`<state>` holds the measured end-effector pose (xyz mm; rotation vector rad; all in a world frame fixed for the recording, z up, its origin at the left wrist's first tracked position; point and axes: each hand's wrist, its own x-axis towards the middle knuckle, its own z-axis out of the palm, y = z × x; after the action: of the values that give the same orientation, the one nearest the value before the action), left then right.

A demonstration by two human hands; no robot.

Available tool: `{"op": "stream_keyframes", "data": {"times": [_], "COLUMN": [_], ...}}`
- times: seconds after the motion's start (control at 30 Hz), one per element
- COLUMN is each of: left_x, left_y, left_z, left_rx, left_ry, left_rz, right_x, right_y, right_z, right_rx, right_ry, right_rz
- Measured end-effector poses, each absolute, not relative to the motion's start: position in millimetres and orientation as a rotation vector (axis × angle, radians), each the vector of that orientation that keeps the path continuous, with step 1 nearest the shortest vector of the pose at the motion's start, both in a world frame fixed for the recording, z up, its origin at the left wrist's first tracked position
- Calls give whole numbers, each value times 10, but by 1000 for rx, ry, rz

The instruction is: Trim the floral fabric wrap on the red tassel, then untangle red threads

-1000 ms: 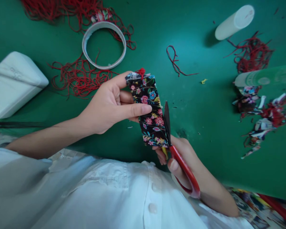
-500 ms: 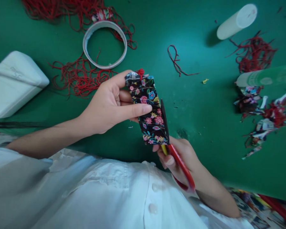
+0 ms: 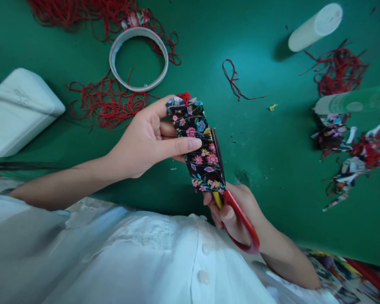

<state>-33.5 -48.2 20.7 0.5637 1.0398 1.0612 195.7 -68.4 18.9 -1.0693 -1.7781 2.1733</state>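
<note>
Pinching the floral folded piece [image 3: 199, 147] between thumb and forefinger, the left hand [image 3: 145, 141] should hold it steady above the green table [image 3: 266, 147] while the right hand [image 3: 237, 211], closed around the red scissors [image 3: 240, 219], runs the blade along its right edge. Red thread [image 3: 104, 101], a tape ring [image 3: 138, 59] and paper scraps [image 3: 351, 156] litter the table.

1. A craft worktable, by every sign: a green table top [image 3: 272, 169] taken over by making-things clutter.
2. Tangles of red yarn [image 3: 104, 101] sprawl across it, more bunched at the far right.
3. A tape ring [image 3: 138, 59] lies among the strands, a white tube [image 3: 315, 27] beyond.
4. Snipped floral paper scraps [image 3: 348, 156] pile up at the right: cutting goes on here.
</note>
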Motion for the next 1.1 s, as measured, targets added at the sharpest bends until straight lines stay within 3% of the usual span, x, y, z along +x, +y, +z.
{"op": "stream_keyframes", "data": {"times": [0.6, 1.1], "left_x": [-344, -343], "left_y": [-486, -489], "left_z": [197, 203], "left_rx": [607, 594], "left_ry": [1047, 1059], "left_rz": [1040, 1059], "right_x": [1949, 1965], "right_y": [-631, -659], "right_z": [232, 205], "right_rx": [-1087, -1026], "right_ry": [-1672, -1914], "right_rz": [2305, 2099]}}
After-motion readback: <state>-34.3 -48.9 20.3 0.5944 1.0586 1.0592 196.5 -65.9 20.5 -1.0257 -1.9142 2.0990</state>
